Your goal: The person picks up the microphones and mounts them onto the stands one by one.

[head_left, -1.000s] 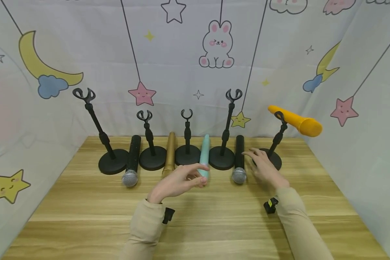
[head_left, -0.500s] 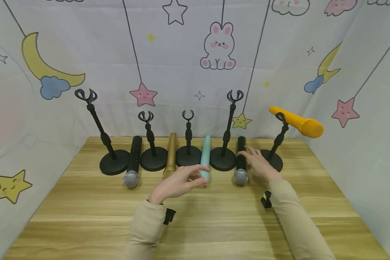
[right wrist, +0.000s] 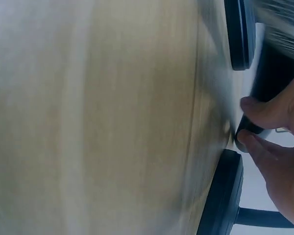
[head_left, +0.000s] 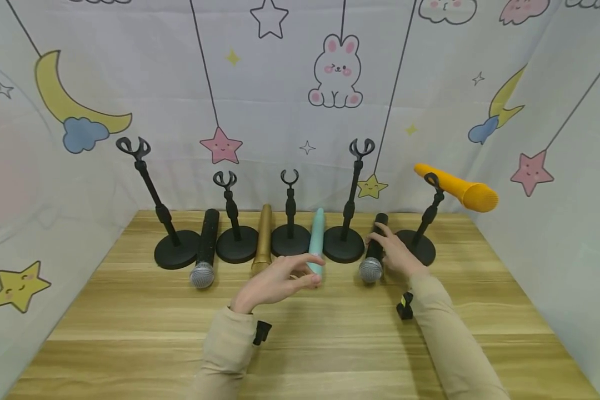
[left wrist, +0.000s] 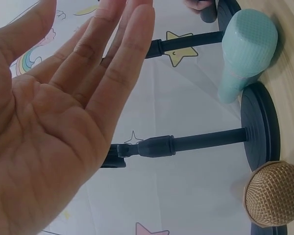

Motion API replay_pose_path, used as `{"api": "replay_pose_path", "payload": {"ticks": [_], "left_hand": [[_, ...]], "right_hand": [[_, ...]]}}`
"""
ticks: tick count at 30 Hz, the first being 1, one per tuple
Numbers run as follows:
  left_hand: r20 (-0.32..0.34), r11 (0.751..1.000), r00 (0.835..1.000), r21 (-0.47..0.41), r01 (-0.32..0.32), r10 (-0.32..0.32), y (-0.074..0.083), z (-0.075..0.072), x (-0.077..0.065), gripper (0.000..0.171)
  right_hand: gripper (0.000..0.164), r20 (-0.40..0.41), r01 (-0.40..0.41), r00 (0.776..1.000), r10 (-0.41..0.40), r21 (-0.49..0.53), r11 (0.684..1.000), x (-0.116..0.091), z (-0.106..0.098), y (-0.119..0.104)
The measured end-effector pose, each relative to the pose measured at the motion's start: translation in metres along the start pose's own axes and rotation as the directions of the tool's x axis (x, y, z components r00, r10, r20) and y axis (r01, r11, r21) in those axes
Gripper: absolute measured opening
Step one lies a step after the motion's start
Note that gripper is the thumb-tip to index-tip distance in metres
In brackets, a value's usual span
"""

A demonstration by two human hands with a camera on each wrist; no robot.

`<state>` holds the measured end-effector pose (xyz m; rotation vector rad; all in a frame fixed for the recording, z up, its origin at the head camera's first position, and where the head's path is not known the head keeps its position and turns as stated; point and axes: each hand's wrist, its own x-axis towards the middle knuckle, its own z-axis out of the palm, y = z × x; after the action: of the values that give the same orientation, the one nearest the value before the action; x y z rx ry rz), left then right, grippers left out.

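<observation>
My right hand (head_left: 396, 250) pinches the handle of a black microphone (head_left: 375, 250) with a silver mesh head, between two stands at the right. In the right wrist view, thumb and finger sit on both sides of the dark handle (right wrist: 272, 73), whose mesh head is blurred. My left hand (head_left: 280, 280) hovers with relaxed fingers and holds nothing, in front of a mint-green microphone (head_left: 316, 236) and a gold microphone (head_left: 264, 236). The left wrist view shows its bare palm (left wrist: 54, 127) beside the mint-green head (left wrist: 250, 41) and gold mesh head (left wrist: 274, 193).
Black stands with round bases line the back: a tall one (head_left: 172, 244), shorter ones (head_left: 235, 239) (head_left: 290, 236), another tall stand (head_left: 344, 239). The far-right stand (head_left: 420, 244) carries a yellow microphone (head_left: 455, 186). Another black microphone (head_left: 206, 250) lies at left. A printed curtain (head_left: 280, 111) hangs behind.
My right hand has moved left from beside the black microphone onto its handle. The handle's far end has swung to the right. My left hand stays nearly in place.
</observation>
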<state>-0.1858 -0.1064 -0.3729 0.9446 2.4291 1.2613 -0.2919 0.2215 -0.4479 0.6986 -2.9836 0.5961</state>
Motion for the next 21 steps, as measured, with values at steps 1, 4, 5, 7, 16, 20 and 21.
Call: {"api": "replay_pose_path", "payload": {"ticks": [1,4,5,7,16,20,21], "left_hand": [[0.001,1.000,1.000,-0.002,0.001,-0.001,0.000,0.000,0.000,0.039],[0.005,1.000,1.000,-0.010,0.003,-0.003,-0.001,0.000,0.000,0.038],[0.006,1.000,1.000,-0.011,0.004,-0.004,-0.001,0.000,0.001,0.038],[0.007,1.000,1.000,-0.012,0.005,-0.005,-0.002,0.000,0.001,0.038],[0.013,1.000,1.000,-0.008,0.008,-0.008,-0.003,0.001,0.002,0.039],[0.013,1.000,1.000,-0.008,0.009,-0.009,-0.003,0.001,0.002,0.039],[0.013,1.000,1.000,-0.008,0.009,-0.009,-0.003,0.001,0.002,0.039]], "right_hand": [[0.061,-0.021,-0.004,1.000,0.004,0.014,1.000,-0.001,0.000,0.001],[0.057,-0.099,-0.006,0.995,0.012,0.061,0.998,-0.005,-0.001,0.001],[0.053,-0.126,-0.003,0.992,0.014,0.084,0.996,-0.006,-0.002,0.001],[0.051,-0.180,0.008,0.984,0.017,0.138,0.990,-0.009,-0.003,-0.001],[0.064,-0.438,0.076,0.895,0.080,0.328,0.942,-0.017,0.002,-0.014],[0.043,-0.605,0.115,0.786,0.128,0.347,0.931,-0.016,0.009,-0.025],[0.041,-0.649,0.126,0.747,0.145,0.352,0.928,-0.015,0.010,-0.027]]}}
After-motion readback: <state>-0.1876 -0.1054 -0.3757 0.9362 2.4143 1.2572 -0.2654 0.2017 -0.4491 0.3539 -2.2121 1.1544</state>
